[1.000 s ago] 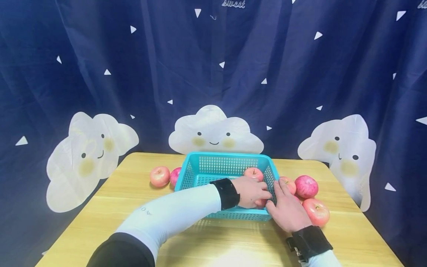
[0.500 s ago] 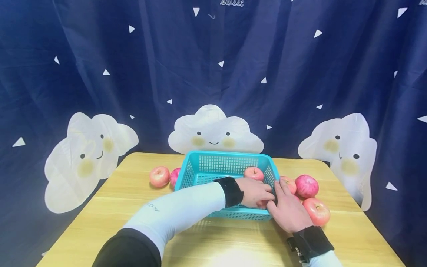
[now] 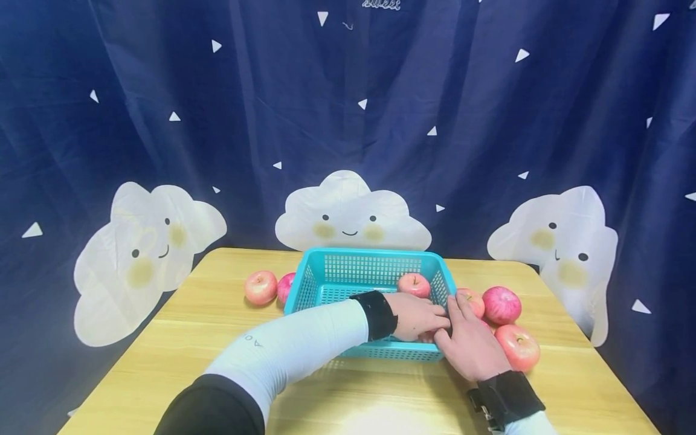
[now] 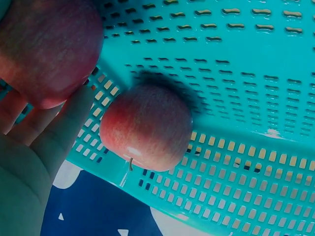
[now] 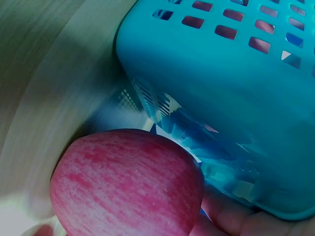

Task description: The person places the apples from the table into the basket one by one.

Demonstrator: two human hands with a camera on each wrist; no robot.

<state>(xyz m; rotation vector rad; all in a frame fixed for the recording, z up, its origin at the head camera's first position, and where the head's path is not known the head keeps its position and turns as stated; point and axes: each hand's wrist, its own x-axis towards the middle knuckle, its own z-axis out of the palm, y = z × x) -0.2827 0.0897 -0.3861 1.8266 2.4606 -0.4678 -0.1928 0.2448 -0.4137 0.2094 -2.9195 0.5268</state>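
Note:
Inside the front right corner of the turquoise basket, my left hand cups an apple from above. Its fingers lie against that apple's side, and the thumb is hidden. Another apple sits apart from them in the basket, behind the hand. My right hand lies with straight fingers against the basket's right rim. Beneath it, in the right wrist view, a striped red apple rests outside the basket, close to the fingers.
Right of the basket, a pale apple, a deep pink apple and a large apple stand on the wooden table. Two others, an apple and a partly covered pink apple, are on the left. A curtain hangs behind.
My left hand has shifted slightly right within the basket, and its fingers now cover more of the apple beneath. The right hand and the basket stay nearly where they were.

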